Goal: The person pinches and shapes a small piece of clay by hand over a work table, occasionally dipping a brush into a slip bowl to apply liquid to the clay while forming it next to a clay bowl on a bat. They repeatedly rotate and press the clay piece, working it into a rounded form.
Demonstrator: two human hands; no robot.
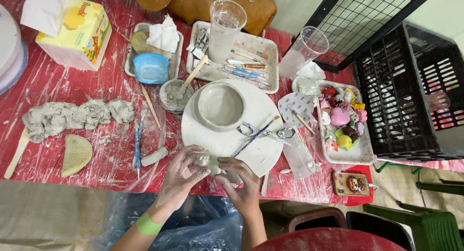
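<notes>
Both hands, left hand and right hand, pinch a clay lump at the surface's near edge, over the board. Squeezed hard, the lump could tear; a slip could knock the bowl.

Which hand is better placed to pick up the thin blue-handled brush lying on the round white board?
Probably the right hand: the blue-handled brush lies just beyond its fingers on the round white board. The left hand sits farther off. Both pinch the small grey clay lump.
</notes>
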